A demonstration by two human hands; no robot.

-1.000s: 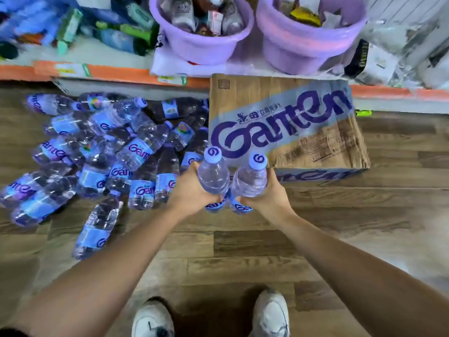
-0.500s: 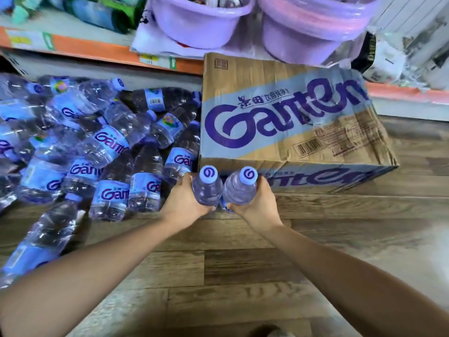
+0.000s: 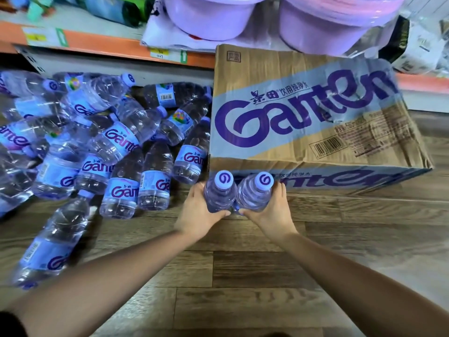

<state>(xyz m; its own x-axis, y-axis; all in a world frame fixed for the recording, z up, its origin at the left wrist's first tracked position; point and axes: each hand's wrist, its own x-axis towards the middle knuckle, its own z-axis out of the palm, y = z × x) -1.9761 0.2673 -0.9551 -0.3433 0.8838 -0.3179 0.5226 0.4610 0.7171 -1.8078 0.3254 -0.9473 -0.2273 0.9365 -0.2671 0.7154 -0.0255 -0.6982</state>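
Two upright water bottles with lilac caps stand side by side just in front of a Ganten cardboard box (image 3: 303,113). My left hand (image 3: 196,210) grips the left bottle (image 3: 220,193) and my right hand (image 3: 274,210) grips the right bottle (image 3: 255,193). The two bottles touch each other, and whether their bases rest on the wooden floor is hidden by my hands. The box lies closed on the floor, its printed top facing up.
A heap of several lying water bottles (image 3: 116,147) covers the floor left of the box. Behind runs an orange-edged shelf (image 3: 102,46) with two lilac plastic basins (image 3: 209,18) on it. Bare wooden floor (image 3: 243,276) lies between me and the box.
Both hands with their bottles have moved forward and down toward the box's front edge. The camera has come lower and closer, and my shoes have left the view.
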